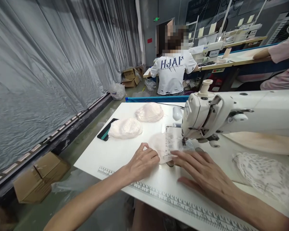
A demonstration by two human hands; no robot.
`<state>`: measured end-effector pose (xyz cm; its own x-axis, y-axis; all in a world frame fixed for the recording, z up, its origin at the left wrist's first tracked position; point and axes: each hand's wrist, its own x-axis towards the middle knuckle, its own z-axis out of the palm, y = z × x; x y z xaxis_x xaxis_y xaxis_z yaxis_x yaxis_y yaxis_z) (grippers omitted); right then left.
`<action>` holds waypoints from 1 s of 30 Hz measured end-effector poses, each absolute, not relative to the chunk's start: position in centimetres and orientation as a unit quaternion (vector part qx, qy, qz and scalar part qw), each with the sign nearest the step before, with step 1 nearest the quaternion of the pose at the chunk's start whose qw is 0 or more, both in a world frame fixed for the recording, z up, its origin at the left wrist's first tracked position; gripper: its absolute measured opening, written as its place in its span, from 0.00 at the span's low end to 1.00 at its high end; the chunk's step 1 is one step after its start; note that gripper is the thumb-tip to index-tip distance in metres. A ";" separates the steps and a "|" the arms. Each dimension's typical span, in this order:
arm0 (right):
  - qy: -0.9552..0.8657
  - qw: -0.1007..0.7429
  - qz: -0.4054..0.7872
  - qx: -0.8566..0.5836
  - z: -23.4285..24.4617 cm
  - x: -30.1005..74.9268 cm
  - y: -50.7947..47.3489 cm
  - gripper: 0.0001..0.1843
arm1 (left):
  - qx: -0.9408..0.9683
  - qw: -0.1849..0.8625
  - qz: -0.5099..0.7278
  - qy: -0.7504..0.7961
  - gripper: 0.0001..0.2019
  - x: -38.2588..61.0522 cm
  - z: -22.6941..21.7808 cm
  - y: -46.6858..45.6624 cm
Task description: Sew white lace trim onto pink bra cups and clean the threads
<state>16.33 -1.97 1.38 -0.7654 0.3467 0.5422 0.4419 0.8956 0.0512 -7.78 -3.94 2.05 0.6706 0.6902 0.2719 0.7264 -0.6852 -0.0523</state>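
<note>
A pale, sheer fabric piece [158, 143] with a lace-like edge lies on the white table, just left of the needle of the sewing machine [195, 112]. My left hand [145, 159] is closed at its near left edge, fingers curled onto the cloth; the fingertips are partly hidden. Stretched out flat, my right hand [199, 168] touches the near right edge with its fingertips, in front of the presser foot. Two stacks of pale moulded cups, one nearer [125, 128] and one farther [149, 111], rest on the table to the left.
A dark card-like object [107, 130] lies under the nearer stack. Patterned lace [265, 173] and peach fabric [257, 142] lie right of the machine. Ruler markings run along the table's front edge. Cardboard boxes [39, 178] stand on the floor; a person in a white shirt [172, 73] sits ahead.
</note>
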 end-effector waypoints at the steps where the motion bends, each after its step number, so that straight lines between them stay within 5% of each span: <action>1: -0.939 0.257 -0.064 -0.217 1.6 15.6 -2.2 0.18 | -0.911 0.053 -0.125 -0.390 0.12 -7.5 2.4 -5.1; 6: -0.948 0.185 0.139 -0.219 2.0 13.1 -3.6 0.12 | -0.864 -0.171 -0.183 -0.437 0.05 -7.9 4.0 -9.2; 10: -0.888 0.138 0.342 -0.275 2.8 14.3 -5.7 0.08 | -0.799 -0.321 -0.218 -0.459 0.15 -8.1 3.9 -11.6; 17: -0.707 0.022 0.648 -0.282 6.3 18.1 -10.8 0.13 | -0.553 -0.670 -0.311 -0.386 0.10 -5.2 4.1 -16.0; 30: -0.604 0.092 0.741 -0.280 1.1 19.7 -16.3 0.19 | -0.449 -0.752 -0.215 -0.432 0.22 -2.5 0.5 -19.2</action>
<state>19.66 -16.26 1.07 -0.8266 0.4741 -0.3031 0.2014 -0.2536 -0.9461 -2.48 -19.21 0.53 0.5342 0.7110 -0.4573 0.0650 0.5048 0.8608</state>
